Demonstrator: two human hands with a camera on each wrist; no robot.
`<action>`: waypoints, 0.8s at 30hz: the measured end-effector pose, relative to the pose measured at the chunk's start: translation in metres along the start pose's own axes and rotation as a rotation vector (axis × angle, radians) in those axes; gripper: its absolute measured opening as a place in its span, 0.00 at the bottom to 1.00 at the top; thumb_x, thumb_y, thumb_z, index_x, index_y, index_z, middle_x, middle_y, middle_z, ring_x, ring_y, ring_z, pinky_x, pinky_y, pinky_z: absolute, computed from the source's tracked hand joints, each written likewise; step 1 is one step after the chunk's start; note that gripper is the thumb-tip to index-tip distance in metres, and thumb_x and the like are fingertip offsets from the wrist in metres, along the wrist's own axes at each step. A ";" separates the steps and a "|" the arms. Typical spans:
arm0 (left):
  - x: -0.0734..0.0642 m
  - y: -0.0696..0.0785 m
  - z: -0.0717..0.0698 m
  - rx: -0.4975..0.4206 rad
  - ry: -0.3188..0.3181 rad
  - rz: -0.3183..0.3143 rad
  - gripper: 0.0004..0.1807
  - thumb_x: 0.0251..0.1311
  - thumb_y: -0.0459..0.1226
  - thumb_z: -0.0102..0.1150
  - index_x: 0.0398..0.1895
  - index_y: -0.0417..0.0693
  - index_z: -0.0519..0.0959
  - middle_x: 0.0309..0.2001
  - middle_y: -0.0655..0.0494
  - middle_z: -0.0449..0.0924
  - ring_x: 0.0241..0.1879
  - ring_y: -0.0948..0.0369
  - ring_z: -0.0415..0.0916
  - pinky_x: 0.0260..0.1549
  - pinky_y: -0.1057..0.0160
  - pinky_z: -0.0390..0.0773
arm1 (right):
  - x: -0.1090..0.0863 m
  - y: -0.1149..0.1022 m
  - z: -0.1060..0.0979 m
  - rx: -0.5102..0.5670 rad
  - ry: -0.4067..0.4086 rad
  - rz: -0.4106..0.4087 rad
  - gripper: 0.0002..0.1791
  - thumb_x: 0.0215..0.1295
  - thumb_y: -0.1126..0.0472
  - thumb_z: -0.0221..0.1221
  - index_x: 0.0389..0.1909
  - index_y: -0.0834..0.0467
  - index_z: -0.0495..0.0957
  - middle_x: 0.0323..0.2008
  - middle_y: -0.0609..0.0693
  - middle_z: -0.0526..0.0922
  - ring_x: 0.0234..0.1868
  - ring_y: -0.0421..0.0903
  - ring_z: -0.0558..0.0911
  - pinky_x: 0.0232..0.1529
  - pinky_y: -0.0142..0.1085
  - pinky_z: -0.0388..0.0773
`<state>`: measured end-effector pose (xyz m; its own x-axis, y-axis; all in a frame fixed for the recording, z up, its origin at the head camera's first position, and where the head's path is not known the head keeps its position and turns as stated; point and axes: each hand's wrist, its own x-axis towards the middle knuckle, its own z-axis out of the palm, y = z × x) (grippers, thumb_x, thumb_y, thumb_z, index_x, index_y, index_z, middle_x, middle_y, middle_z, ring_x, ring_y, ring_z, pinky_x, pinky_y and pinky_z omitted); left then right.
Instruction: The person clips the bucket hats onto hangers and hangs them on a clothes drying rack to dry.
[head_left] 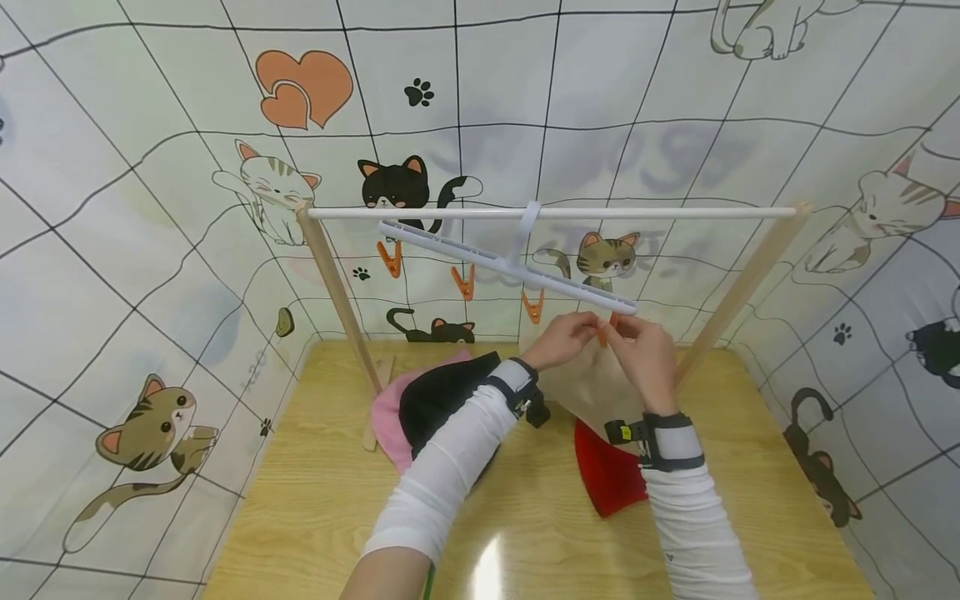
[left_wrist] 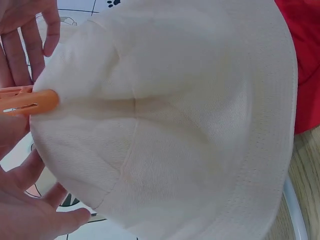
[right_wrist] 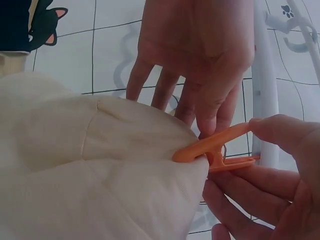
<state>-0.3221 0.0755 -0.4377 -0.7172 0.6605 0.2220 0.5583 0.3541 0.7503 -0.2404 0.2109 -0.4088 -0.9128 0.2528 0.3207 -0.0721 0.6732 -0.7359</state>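
A cream cloth hat with a stitched brim hangs beneath the right end of the white hanger. An orange clip bites the top of its crown. My right hand pinches this clip, with the thumb on one handle and fingers against the other. My left hand grips the crown's edge beside the clip, and some of its fingers pass behind the cloth. Several other orange clips, such as the leftmost clip, hang along the hanger with nothing in them.
The hanger hooks over a white rod on wooden posts. On the wooden table lie a red cloth item below the hat, and a black item over a pink item at left. A cat-printed sheet surrounds the table.
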 end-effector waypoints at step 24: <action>-0.016 -0.018 -0.004 0.053 0.091 -0.061 0.17 0.67 0.33 0.53 0.58 0.41 0.76 0.59 0.48 0.74 0.62 0.55 0.67 0.60 0.67 0.61 | -0.012 0.037 -0.014 -0.275 -0.015 -0.382 0.09 0.59 0.69 0.59 0.37 0.70 0.82 0.37 0.66 0.83 0.38 0.63 0.81 0.38 0.55 0.75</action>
<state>-0.3221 0.0562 -0.4522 -0.7841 0.5746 0.2347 0.5322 0.4280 0.7304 -0.2266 0.2427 -0.4308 -0.8476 -0.0574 0.5275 -0.2966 0.8756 -0.3813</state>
